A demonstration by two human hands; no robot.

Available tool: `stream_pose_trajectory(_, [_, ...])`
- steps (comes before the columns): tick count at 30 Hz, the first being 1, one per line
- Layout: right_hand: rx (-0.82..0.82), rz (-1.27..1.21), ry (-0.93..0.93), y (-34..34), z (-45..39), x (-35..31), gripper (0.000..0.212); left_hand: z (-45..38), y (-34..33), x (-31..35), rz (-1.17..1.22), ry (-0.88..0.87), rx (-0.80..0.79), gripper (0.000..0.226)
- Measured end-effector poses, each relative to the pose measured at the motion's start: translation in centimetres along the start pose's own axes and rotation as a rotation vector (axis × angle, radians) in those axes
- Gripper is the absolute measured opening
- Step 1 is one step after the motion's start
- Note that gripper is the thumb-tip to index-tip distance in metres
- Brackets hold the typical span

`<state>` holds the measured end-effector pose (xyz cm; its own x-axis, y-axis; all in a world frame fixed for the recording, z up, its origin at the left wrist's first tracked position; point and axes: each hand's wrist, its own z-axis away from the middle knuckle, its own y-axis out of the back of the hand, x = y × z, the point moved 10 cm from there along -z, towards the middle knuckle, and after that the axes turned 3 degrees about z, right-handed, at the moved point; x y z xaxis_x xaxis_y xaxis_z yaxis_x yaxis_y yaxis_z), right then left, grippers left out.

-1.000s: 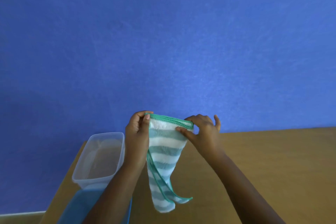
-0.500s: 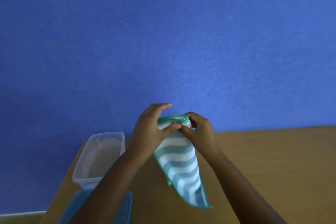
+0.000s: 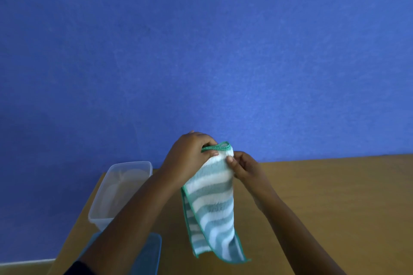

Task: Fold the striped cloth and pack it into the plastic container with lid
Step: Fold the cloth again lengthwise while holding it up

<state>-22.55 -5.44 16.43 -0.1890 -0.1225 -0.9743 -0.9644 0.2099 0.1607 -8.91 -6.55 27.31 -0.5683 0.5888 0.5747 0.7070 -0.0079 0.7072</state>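
The striped cloth (image 3: 212, 203), white and teal with a green hem, hangs folded in the air above the table. My left hand (image 3: 190, 158) pinches its top left corner, and my right hand (image 3: 244, 166) pinches the top right edge. Both hands are close together at the top fold. The clear plastic container (image 3: 105, 214) stands open on the table at the left, behind my left forearm. Its blue lid (image 3: 149, 252) lies flat in front of it, partly hidden by the same arm.
The wooden table (image 3: 324, 196) stretches to the right and meets a blue wall (image 3: 201, 51) behind it. The table's left edge runs diagonally just beside the container.
The hands came together, bringing the cloth's top corners to meet and folding it narrower. The hanging end swung from left to right.
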Motion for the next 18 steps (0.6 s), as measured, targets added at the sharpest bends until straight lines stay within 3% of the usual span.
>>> stream_pose_trajectory(3, [0.108, 0.134, -0.101, 1.0, -0.3, 4.3, 0.029, -0.3, 1.2, 0.2, 0.008, -0.018, 0.082, 0.014])
stream_pose_trajectory(9, [0.016, 0.331, -0.442, 0.6, 0.7, 14.1, 0.023, -0.3, 2.8, 1.3, 0.032, -0.084, 0.179, 0.012])
stream_pose_trajectory(15, [0.070, 0.227, -0.565, 0.7, 2.7, 16.5, 0.045, -0.8, 3.5, 1.7, 0.046, -0.136, 0.199, 0.009])
stream_pose_trajectory(18, [-0.010, -0.159, -0.768, -1.3, 5.1, 18.6, 0.041, -1.0, 3.7, 2.2, 0.048, -0.152, 0.209, 0.009])
